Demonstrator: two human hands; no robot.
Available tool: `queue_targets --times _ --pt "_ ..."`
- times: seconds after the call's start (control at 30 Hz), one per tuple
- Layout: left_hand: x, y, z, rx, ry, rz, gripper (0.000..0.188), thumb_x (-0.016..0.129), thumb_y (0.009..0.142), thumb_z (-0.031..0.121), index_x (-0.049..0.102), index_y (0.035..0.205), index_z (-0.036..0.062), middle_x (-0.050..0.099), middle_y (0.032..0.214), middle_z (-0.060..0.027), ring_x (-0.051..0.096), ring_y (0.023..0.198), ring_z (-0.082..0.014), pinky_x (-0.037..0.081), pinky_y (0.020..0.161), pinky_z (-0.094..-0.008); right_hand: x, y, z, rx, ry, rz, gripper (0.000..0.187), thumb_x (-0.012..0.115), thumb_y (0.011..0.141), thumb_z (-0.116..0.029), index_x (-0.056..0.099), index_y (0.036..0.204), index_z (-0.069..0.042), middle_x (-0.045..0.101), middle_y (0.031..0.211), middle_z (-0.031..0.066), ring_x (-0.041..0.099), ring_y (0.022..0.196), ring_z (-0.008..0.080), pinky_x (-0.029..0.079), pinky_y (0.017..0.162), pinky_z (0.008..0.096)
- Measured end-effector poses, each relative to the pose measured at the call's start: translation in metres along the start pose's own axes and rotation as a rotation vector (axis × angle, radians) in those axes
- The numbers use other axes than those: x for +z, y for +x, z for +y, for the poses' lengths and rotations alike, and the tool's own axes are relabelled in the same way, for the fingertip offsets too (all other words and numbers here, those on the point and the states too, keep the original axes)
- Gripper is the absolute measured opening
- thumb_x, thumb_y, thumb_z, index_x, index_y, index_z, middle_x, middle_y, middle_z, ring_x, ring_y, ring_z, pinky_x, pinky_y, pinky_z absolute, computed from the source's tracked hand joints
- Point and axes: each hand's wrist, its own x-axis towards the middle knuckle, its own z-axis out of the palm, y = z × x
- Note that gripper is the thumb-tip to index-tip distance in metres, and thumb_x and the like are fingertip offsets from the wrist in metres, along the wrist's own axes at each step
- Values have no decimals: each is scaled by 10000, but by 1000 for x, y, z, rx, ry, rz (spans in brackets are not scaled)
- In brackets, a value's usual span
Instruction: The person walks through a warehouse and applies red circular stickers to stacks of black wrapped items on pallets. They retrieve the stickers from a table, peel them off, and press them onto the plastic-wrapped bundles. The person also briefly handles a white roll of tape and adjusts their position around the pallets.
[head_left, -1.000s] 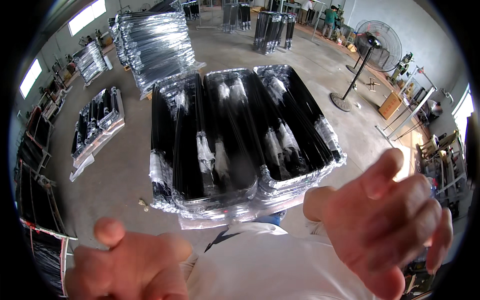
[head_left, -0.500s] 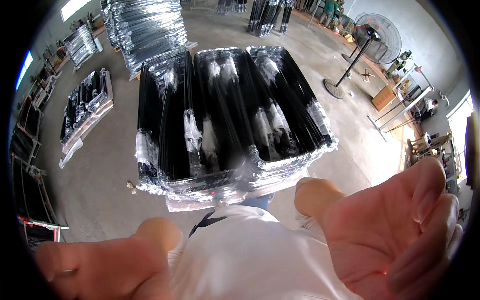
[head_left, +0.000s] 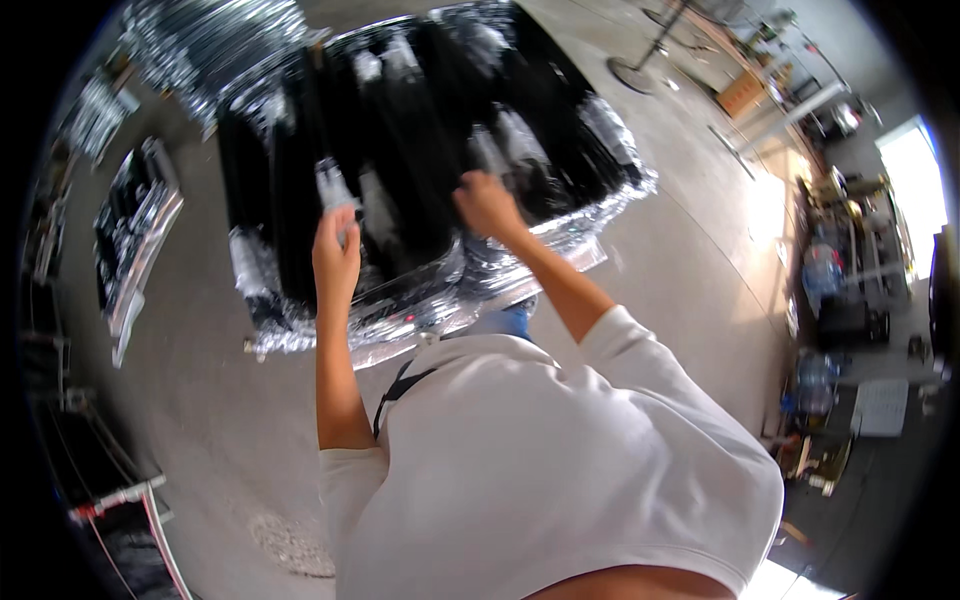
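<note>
A wide stack of black frames (head_left: pixel 415 150) with rounded corners lies in front of me, bound in clear plastic film (head_left: pixel 610 210) around its edges. Whitish wraps (head_left: pixel 520 135) cover parts of the bars. Over the near left part of the stack is my left hand (head_left: pixel 337 245), its fingers curled together beside one of these wraps. My right hand (head_left: pixel 488 207) is closed like a loose fist at the near middle, close to a black bar. Blur hides what, if anything, either hand grips.
A tall film-wrapped stack (head_left: pixel 215 50) stands at the far left. Nearer on that side, a lower wrapped bundle (head_left: pixel 135 240) lies on the floor. A fan base (head_left: pixel 632 75), a cardboard box (head_left: pixel 740 95) and large water bottles (head_left: pixel 822 270) stand along the right.
Both hands have gone from open, palms up close to me, to closed over the frame stack. The view has tilted down, and the stack appears higher and farther left.
</note>
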Motion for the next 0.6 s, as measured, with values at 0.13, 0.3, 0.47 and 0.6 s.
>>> queue_targets --times 0.13,0.3,0.47,0.6 --pt "62 -26 -61 -88 200 -140 226 450 891 232 571 942 48 624 821 -164 603 792 -334 479 703 -378 82 -32 38 4 -260 97 596 500 817 -402 382 1253 -13 426 1224 207 466 1051 306 280 945 497" --pt "80 -41 -53 -277 710 -278 318 388 861 335 627 838 126 631 763 -140 594 724 -361 457 646 -456 84 -42 46 -101 -248 -1 538 356 882 -428 405 1277 -67 423 1220 273 498 1016 315 297 945 438" --pt "81 -40 -52 -300 721 -311 296 392 846 312 622 846 125 629 797 -167 591 751 -373 453 648 -473 80 -41 47 -63 -197 -112 562 290 895 -459 373 1312 -92 358 1279 289 465 1064 333 263 966 448" --pt "81 -36 -50 -353 715 -355 295 400 830 312 631 864 132 631 822 -168 589 785 -374 452 678 -470 80 -39 49 -60 -197 -181 595 268 898 -474 291 1354 -92 326 1299 295 451 1084 346 256 968 457"
